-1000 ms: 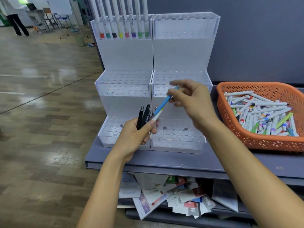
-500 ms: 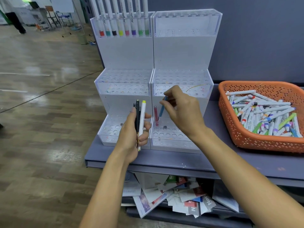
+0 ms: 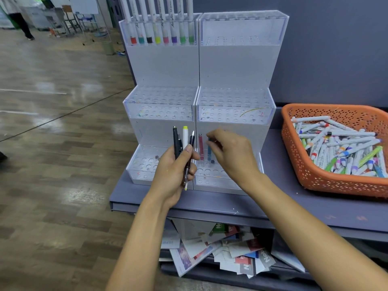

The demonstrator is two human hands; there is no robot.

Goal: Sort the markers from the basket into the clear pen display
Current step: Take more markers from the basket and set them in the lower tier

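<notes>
On my feed the clear pen display (image 3: 235, 66) is two stepped units side by side, three tiers each. The top-left tier holds eight white markers (image 3: 157, 28) upright, banded red, teal, black, yellow, pink, purple and two green. In the bottom-right tier two pens stand in neighbouring holes, a red pen (image 3: 201, 148) and a blue pen (image 3: 209, 151). The other four tiers show only their holes. The right hand (image 3: 233, 153) has its fingertips at the top of the blue pen, but I cannot tell whether they pinch it or merely touch it. The left hand (image 3: 175, 168) is clamped round a bundle of pens (image 3: 184, 141) held upright in front of the bottom tier. I count four of them: three dark and one white with a yellow cap. To the right, well apart from the display, the orange basket (image 3: 336, 185) holds a loose heap of markers (image 3: 336, 143), too many to count. Display and basket both sit on a grey shelf top (image 3: 283, 208). Scattered papers (image 3: 222, 250) lie on the level beneath it. A wood-pattern floor (image 3: 52, 164) runs off to the left, and a dark wall (image 3: 327, 49) stands behind
</notes>
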